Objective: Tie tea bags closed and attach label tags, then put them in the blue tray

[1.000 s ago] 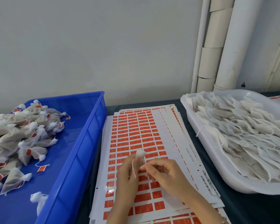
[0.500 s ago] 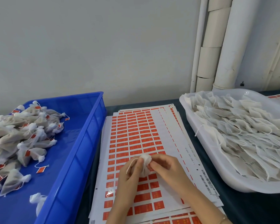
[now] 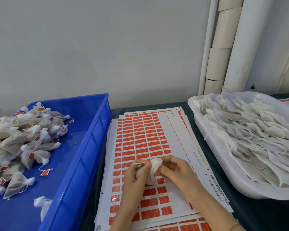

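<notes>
The tea bag point(image 3: 154, 170) is being held just above the label sheets point(image 3: 140, 139), between both hands. The left hand point(image 3: 133, 180) is gripping its body and pinching the string point(image 3: 138, 163), while the right hand point(image 3: 177, 172) is pinching the gathered top. The tying step seems to be under way. Next, likely, comes cinching the knot and sticking a tag on, with the blue tray point(image 3: 83, 157) waiting to the left.
</notes>
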`<state>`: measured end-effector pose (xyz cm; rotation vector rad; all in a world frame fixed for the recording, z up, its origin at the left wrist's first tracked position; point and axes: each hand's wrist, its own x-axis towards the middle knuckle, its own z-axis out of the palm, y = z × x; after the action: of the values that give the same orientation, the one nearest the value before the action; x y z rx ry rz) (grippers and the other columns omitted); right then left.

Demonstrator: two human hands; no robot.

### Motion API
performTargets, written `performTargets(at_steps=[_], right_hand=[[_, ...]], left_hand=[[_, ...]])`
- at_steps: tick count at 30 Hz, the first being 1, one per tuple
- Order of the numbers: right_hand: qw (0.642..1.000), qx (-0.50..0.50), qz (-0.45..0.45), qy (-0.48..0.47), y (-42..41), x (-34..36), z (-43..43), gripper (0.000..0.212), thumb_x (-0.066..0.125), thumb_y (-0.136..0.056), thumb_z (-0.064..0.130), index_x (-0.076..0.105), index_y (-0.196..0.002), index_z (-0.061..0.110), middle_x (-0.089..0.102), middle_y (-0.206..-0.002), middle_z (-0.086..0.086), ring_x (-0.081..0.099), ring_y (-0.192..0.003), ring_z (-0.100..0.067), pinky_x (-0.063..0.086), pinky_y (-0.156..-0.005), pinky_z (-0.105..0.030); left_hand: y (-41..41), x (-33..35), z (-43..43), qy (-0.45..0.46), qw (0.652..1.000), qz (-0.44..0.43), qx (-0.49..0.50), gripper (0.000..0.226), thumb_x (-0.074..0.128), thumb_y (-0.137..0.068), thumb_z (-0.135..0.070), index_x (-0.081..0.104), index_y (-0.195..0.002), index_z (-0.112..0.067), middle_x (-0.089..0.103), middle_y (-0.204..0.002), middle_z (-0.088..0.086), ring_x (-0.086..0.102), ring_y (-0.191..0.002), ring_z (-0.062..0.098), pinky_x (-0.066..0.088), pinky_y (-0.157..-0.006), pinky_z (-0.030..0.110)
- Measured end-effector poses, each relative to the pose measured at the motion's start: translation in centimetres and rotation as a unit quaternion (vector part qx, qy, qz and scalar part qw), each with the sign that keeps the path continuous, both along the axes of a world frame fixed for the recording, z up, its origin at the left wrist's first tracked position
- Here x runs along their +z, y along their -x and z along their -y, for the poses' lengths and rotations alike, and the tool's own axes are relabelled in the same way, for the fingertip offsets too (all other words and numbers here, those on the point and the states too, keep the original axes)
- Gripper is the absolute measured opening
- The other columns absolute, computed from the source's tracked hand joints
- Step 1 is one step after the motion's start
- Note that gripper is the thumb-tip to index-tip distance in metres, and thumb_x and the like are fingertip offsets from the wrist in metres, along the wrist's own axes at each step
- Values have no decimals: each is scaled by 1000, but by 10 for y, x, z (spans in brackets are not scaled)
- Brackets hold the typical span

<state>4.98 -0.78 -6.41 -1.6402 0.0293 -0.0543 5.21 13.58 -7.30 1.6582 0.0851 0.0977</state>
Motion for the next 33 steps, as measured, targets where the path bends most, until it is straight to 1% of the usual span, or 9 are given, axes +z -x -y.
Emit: performTargets(at_steps=[3, 7, 9, 12, 15, 19, 23, 27, 33], right_hand=[[998, -2, 58, 24, 1, -3, -1, 19, 74, -82, 17, 60, -90, 25, 71, -84, 16, 70, -83, -7, 52, -68, -11], [983, 10, 154, 102, 3, -6, -4, 23, 68, -85, 6, 63, -79, 28, 68, -83, 15, 67, -85, -10, 54, -78, -17], [975, -5, 184, 127, 4, -6, -4, 30, 68, -84, 4, 65, -78, 33, 68, -82, 20, 66, -84, -7, 51, -76, -12], [956, -52, 224, 185, 5, -8, -5, 34, 73, -81, 6, 66, -77, 39, 67, -78, 20, 63, -82, -7, 52, -72, -13], [943, -61, 224, 237, 5, -12, -5, 22, 76, -79, 10, 72, -82, 31, 64, -82, 20, 62, -77, -6, 52, -72, -12], [947, -27, 219, 234, 4, -16, -5, 18, 74, -81, 17, 74, -97, 25, 62, -91, 25, 61, -91, 0, 47, -77, -6], [953, -24, 210, 219, 4, -14, -6, 17, 70, -85, 22, 68, -92, 37, 61, -87, 31, 59, -92, 4, 48, -74, -6], [952, -33, 199, 231, 3, -12, -3, 7, 71, -84, 27, 75, -88, 32, 63, -75, 30, 63, -83, 1, 51, -70, -11], [957, -30, 196, 210, 4, -10, 0, 16, 75, -80, 22, 72, -82, 38, 63, -71, 30, 63, -80, 2, 51, -68, -10]], left_hand=[[-2, -2, -1, 3, 1000, -19, 17, 23, 56, -83, -49, 61, -98, -33, 62, -102, -10, 63, -90, 10, 48, -59, 11], [-4, -4, -2, 22, 999, -29, 20, 28, 55, -86, -46, 61, -106, -27, 63, -108, -3, 64, -96, 16, 52, -69, 18], [-4, -2, -3, 23, 999, -22, 14, 30, 54, -84, -49, 63, -103, -28, 65, -104, -5, 65, -93, 14, 51, -68, 16], [-2, 2, -1, 20, 1000, -2, -4, 27, 55, -81, -47, 66, -94, -27, 69, -85, -14, 66, -82, 3, 49, -58, 10], [-2, 3, 0, 9, 1000, 19, -23, 21, 56, -84, -42, 67, -90, -24, 68, -80, -20, 63, -79, -4, 46, -58, 5], [-3, 2, -2, 20, 998, 46, -38, 31, 56, -77, -47, 70, -87, -21, 70, -80, -8, 66, -80, 7, 51, -65, 11], [-2, 2, -3, 28, 997, 56, -45, 27, 57, -78, -47, 71, -83, -24, 70, -79, -6, 66, -78, 8, 51, -66, 11], [0, 3, -4, 21, 996, 61, -57, 27, 59, -77, -47, 72, -82, -23, 70, -80, -5, 65, -80, 9, 51, -68, 13], [2, 3, 0, -36, 991, 92, -87, 20, 62, -77, -42, 72, -78, -24, 69, -79, -10, 64, -82, 6, 50, -68, 11]])
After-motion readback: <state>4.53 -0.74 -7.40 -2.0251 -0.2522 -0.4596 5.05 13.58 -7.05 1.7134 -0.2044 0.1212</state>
